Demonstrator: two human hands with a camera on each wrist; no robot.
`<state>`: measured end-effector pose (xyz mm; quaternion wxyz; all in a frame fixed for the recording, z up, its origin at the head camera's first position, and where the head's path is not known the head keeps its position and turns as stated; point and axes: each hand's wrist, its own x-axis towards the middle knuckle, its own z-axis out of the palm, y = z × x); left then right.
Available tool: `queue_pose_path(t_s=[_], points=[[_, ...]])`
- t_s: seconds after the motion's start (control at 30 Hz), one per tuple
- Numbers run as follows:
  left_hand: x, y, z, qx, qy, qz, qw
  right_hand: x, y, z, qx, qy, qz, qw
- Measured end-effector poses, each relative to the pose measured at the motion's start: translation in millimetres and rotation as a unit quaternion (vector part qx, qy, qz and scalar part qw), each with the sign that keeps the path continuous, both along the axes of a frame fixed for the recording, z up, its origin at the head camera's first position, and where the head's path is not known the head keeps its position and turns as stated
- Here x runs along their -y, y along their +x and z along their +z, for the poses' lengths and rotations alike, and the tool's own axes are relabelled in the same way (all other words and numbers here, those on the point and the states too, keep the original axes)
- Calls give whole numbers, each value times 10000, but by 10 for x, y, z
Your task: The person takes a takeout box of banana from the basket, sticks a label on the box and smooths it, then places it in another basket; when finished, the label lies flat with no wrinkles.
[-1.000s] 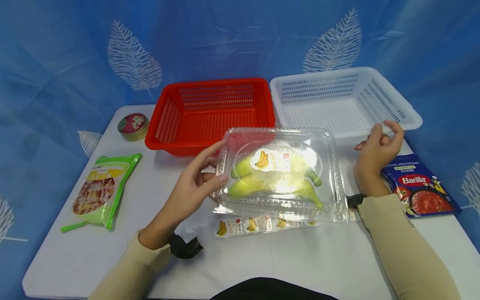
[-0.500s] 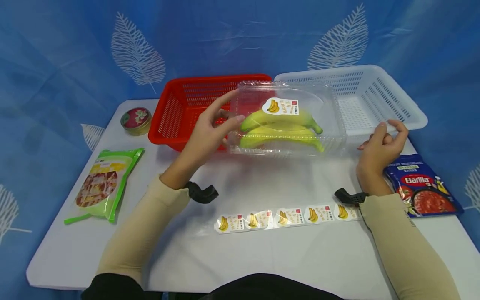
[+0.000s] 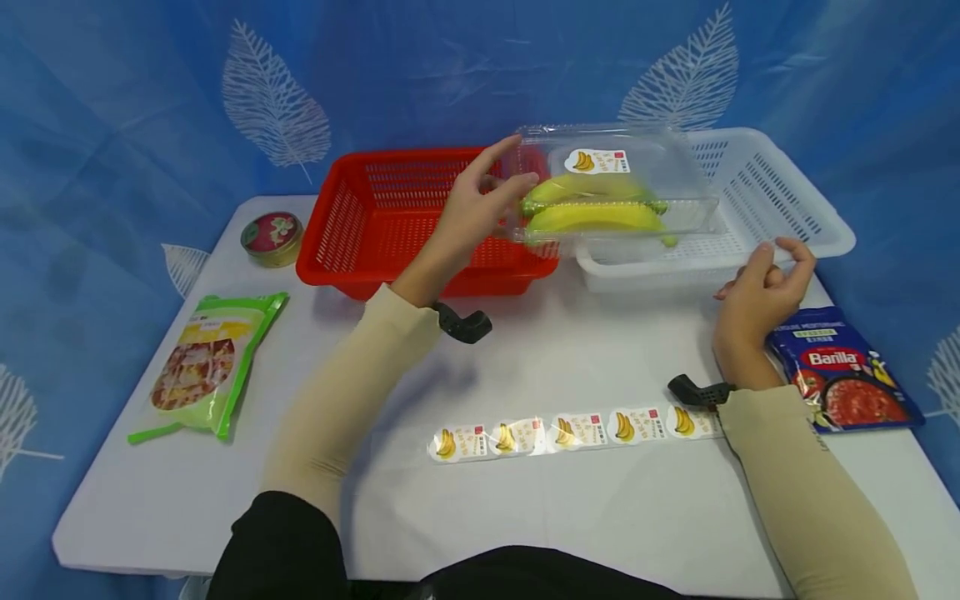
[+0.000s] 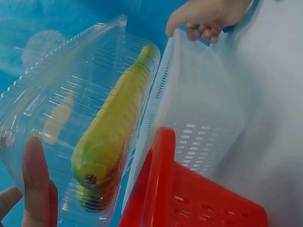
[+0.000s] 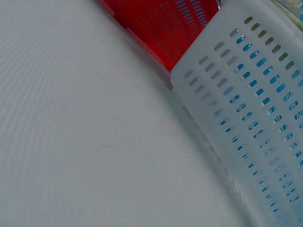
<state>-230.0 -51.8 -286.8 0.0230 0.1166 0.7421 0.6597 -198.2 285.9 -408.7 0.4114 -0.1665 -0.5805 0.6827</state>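
My left hand (image 3: 468, 204) grips the left end of a clear plastic clamshell box (image 3: 660, 171), thumb toward me. Inside the box lie yellow-green bananas (image 3: 592, 218), and a banana sticker (image 3: 597, 162) is on its lid. The box hangs tilted above the left part of the white basket (image 3: 637, 277) and overlaps the red basket's right end. In the left wrist view, my fingers (image 4: 35, 175) press the box's near end. My right hand (image 3: 759, 296) holds the white basket's front rim near its right corner; the left wrist view shows this hand (image 4: 213, 16) at the rim too.
A red basket (image 3: 427, 279) stands left of the white one. A strip of banana stickers (image 3: 577, 432) lies in front. At left are a round tin (image 3: 272, 239) and a green food bag (image 3: 206, 362); a blue Barilla pouch (image 3: 843, 371) lies at right.
My left hand has carried the banana box away from me and to the right, from above the sticker strip to over the white basket. My right hand has stayed at the basket rim.
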Motion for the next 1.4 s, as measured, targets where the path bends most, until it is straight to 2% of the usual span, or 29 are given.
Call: queue_pose_path(t_s=[0.2, 0.37, 0.57, 0.8, 1.03, 1.17, 1.4], points=[[-247, -169, 6, 288, -89, 22, 9995, -10, -17, -55, -61, 20, 53, 10000], [-485, -290, 20, 572, -151, 91, 9982, -7, -24, -72, 125, 118, -26, 9998], [-715, -387, 3, 739, -303, -25, 9968, 13, -16, -82, 206, 278, -83, 9994], [-904, -435, -103, 793, -643, -201, 9946, 10, -3, -85, 136, 271, -101, 9995], [-1023, -408, -228, 911, -1058, -344, 9896, 47, 26, -77, 420, 462, -276, 9977], [-1090, -418, -249, 757, -1314, -326, 9879, 49, 25, -30, 462, 673, -324, 9961], [-1156, -439, -244, 671, -1665, -548, 9822, 64, 53, 63, 451, 717, -311, 9959]])
